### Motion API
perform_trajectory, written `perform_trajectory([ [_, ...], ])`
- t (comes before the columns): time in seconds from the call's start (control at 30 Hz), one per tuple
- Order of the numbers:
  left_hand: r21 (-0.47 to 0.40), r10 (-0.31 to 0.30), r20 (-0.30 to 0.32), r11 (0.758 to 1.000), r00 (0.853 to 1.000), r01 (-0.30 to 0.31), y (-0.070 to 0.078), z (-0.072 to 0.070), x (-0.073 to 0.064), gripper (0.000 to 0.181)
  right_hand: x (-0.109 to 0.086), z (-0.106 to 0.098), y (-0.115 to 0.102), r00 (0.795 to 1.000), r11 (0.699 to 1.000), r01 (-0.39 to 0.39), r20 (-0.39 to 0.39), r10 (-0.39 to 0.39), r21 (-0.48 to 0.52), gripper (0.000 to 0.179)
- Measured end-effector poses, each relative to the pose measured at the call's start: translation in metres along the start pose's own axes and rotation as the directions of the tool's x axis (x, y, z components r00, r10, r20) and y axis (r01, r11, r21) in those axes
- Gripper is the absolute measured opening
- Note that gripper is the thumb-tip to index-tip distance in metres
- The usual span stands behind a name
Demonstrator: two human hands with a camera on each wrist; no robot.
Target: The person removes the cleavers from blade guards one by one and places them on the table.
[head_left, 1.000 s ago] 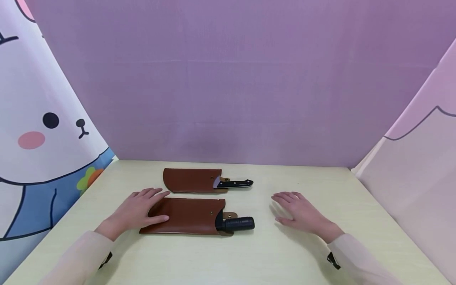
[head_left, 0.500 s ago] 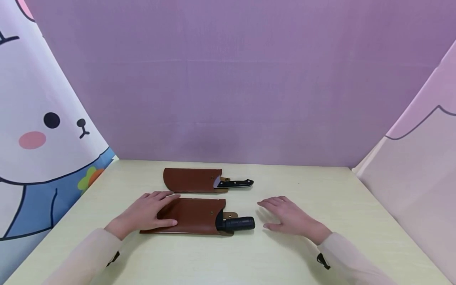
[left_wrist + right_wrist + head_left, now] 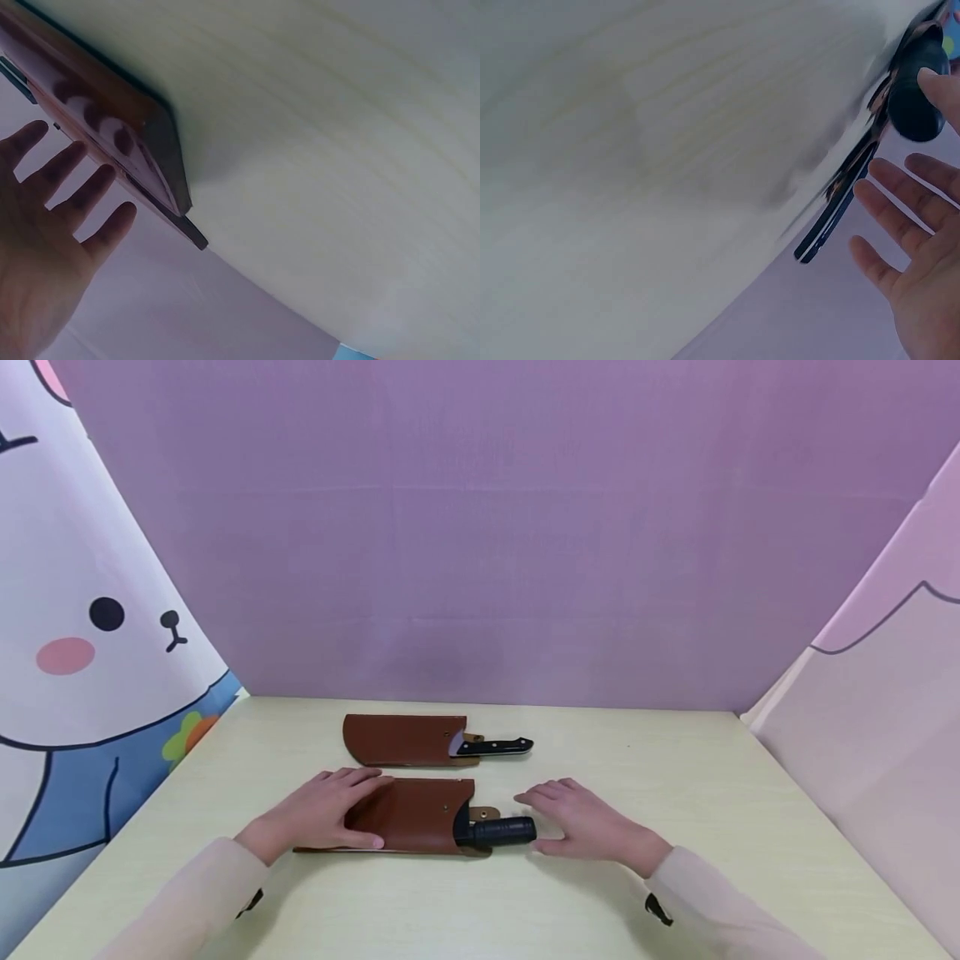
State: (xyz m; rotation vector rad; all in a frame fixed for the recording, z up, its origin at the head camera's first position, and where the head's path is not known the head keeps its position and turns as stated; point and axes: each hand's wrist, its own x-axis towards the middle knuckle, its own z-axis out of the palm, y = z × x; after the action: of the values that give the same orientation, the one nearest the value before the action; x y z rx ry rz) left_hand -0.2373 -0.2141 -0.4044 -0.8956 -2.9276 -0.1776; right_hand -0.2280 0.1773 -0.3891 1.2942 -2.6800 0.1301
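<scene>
Two brown leather sheaths lie on the table, one behind the other, each with a knife in it. The near sheath (image 3: 420, 814) has a thick, ribbed black knife handle (image 3: 504, 832) sticking out to the right. My left hand (image 3: 326, 810) is over its left half, fingers spread and relaxed; the left wrist view shows the fingers (image 3: 101, 184) straight beside the leather. At the butt of the black handle, my right hand (image 3: 581, 822) has thumb and fingers parted around its end, not curled on it. In the right wrist view the thumb (image 3: 937, 86) overlaps the handle.
The far sheath (image 3: 401, 741) holds a knife with a riveted black handle (image 3: 497, 747) pointing right. A purple cloth backdrop (image 3: 480, 543) rises behind the pale table (image 3: 420, 910). Printed cloths stand at the left and right sides.
My left hand has slid right over the near sheath. My right hand has come left, up to the end of the black handle. The sheaths and knives have not moved.
</scene>
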Motion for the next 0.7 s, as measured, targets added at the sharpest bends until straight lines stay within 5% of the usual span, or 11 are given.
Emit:
perform_trajectory([
  [0.27,-0.037,-0.005,0.049,0.999,0.999,0.007,0.005,0.0,0.003,0.095,0.012,-0.002,-0.01,0.999,0.999,0.023,0.031,-0.024,0.024,0.053],
  [0.7,-0.022,0.06,0.038,0.998,0.997,-0.059,0.006,0.002,0.007,0.099,0.029,0.005,-0.021,0.997,0.995,0.071,0.028,-0.074,0.076,0.044],
])
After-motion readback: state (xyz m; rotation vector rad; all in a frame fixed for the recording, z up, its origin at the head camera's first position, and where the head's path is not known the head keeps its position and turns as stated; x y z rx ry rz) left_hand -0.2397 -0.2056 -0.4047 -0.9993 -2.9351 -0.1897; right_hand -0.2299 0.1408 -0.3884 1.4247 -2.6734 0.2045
